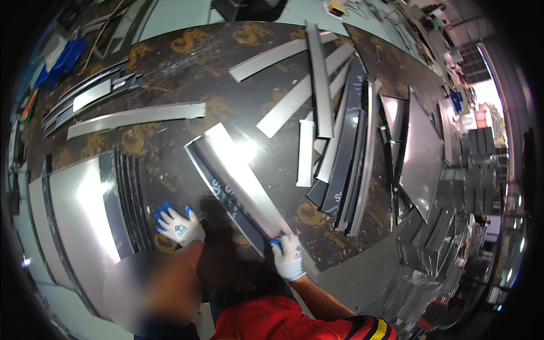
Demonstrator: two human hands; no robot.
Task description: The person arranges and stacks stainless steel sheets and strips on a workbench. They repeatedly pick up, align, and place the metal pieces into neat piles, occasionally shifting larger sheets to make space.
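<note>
My right hand (289,256), in a white glove with blue fingertips, grips the near end of a long metal strip (247,180). This strip slants away to the far left; its upper face is bright bare metal, and its left side carries dark film with pale print. My left hand (180,225), gloved the same way, has its fingers spread and holds nothing. It is over the dark tabletop (170,187), between the strip and a stack of metal panels (85,198). Whether its palm touches the table I cannot tell.
Loose metal strips (286,105) lie crossed at the far right, beside several dark film-covered profiles (345,141). A flat metal panel (421,158) is farther right. Another strip (136,119) and a small pile of profiles (93,93) lie far left, near a blue bin (60,63).
</note>
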